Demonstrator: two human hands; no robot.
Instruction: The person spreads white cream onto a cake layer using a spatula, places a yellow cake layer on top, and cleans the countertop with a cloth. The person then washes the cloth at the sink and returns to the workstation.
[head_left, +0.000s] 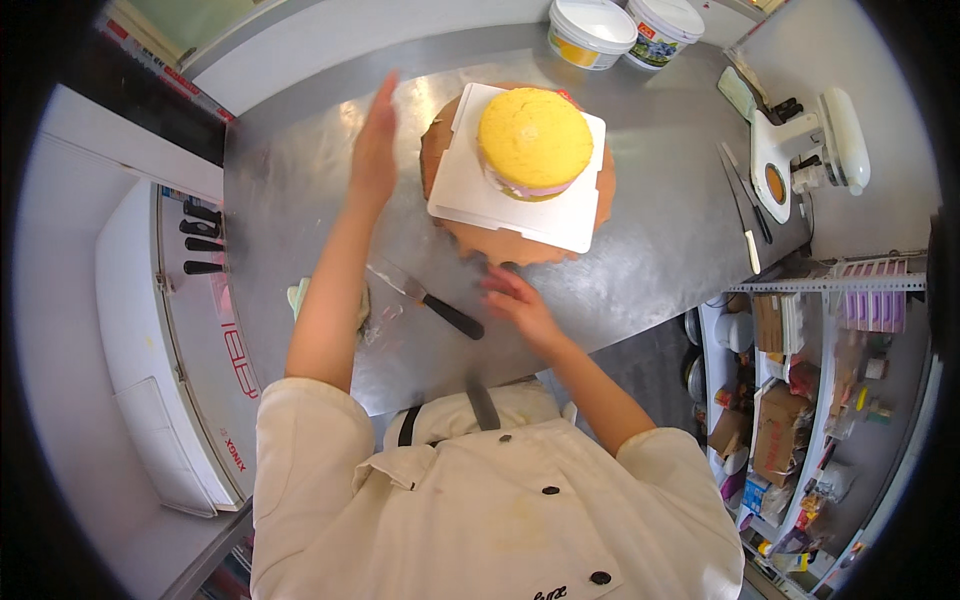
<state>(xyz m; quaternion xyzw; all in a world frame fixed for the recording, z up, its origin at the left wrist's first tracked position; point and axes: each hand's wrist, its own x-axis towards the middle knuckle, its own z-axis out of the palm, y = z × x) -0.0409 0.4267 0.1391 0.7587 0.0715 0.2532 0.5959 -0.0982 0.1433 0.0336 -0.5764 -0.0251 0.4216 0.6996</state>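
Note:
A round yellow sponge cake (534, 139) with a pinkish-white filling layer rests on a white square cake board (480, 196). Beneath the board lies a round brown turntable or base (495, 241). My left hand (377, 142) is raised left of the board, empty, with its palm side-on and the fingers seeming close together. My right hand (520, 304) is near the front of the round base, its fingers apart and holding nothing. Between my forearms, a palette knife with a black handle (454, 316) lies on the steel table. A folded cloth (364, 307) is partly hidden by my left forearm.
Two lidded white tubs (592, 34) stand at the back. On the right of the steel table (660, 225) are long knives (739, 202) and a white stand mixer (787, 150). Several black-handled tools (202, 245) sit at the left edge. Loaded shelves (787, 420) stand at right.

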